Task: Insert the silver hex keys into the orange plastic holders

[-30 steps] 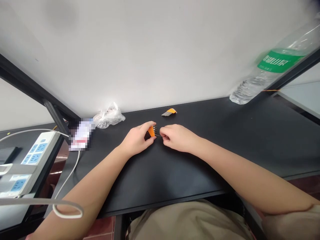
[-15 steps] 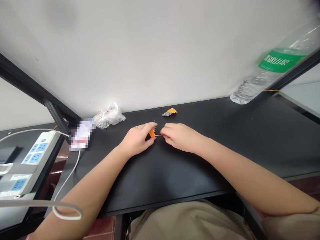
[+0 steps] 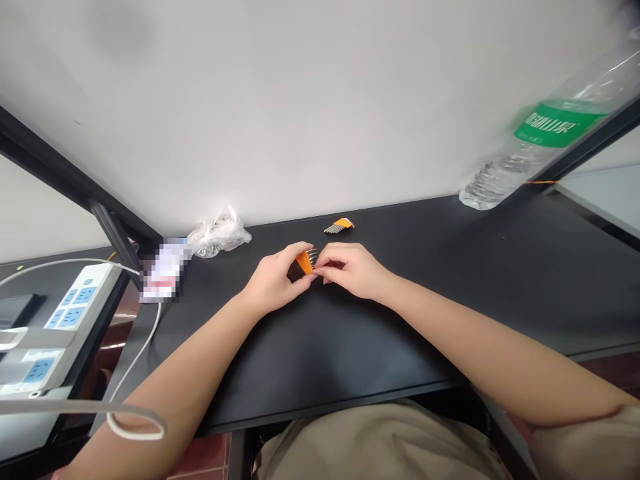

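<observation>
Two hex key sets in view; one, an orange-holder hex key set (image 3: pixel 304 263), sits between the hands, held just above the black tabletop (image 3: pixel 380 373); left hand (image 3: pixel 274 280) is curled round the holder, fingers closed on it in a firm grip; right hand (image 3: pixel 353 270) is half closed, its fingertips (image 3: pixel 320 270) pinched in at the holder's end, against the metal keys; cannot tell whether they have a single key; a second orange hex key set (image 3: pixel 339 226) lies further out on the tabletop, well apart from the hands; step in hand looks like two-handed work on the keys in the holder; next move calls for a steady left-hand hold and a precise right-hand pinch on thin metal; a plastic bag (image 3: pixel 219 234) and a pixelated item (image 3: pixel 164 273) lie near the tabletop's far left; a clear water bottle (image 3: pixel 530 153) with a green label stands out at the far right; a power strip (image 3: pixel 75 313) and white cable (image 3: pixel 145 353) sit off to the left.
</observation>
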The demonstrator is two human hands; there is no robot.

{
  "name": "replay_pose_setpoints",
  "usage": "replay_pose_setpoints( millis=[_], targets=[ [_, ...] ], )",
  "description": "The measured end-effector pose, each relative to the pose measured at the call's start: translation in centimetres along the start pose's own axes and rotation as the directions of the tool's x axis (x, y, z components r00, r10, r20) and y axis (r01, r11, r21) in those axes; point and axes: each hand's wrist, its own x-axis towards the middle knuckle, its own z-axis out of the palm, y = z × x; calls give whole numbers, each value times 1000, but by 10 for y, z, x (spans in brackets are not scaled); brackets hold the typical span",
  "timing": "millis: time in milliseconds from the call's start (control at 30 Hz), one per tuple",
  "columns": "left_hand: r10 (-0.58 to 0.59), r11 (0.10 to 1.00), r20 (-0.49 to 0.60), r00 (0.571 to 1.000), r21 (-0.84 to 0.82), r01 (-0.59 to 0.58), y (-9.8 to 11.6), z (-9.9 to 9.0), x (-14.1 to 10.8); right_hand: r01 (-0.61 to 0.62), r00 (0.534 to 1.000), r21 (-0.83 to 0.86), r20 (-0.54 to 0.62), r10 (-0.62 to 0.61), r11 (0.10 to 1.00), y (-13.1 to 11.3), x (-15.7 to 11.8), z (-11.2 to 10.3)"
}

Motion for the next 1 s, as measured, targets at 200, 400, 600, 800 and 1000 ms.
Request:
replay_pose_setpoints(
  millis=[200, 400, 600, 800, 1000],
  targets=[
    [-49, 996, -79, 996, -83, 42, -7, 1, 1, 191, 981, -258, 82, -175, 947, 16, 1, -11],
    [-99, 983, 5, 995, 158, 96, -13, -5, 3, 18, 987, -535, -124, -100, 845, 43, 9, -37],
    [22, 950, 69, 997, 310, -42, -25, -2, 3, -142, 982, -676, -4, 189, 723, 72, 14, -50],
    [100, 917, 119, 988, 374, -138, -36, 2, 0, -113, 985, -627, 32, 171, 771, 51, 8, -40],
    [88, 926, 92, 992, 359, -115, -42, 2, 1, -56, 986, -548, 101, 133, 834, 47, 6, -33]
  ],
)
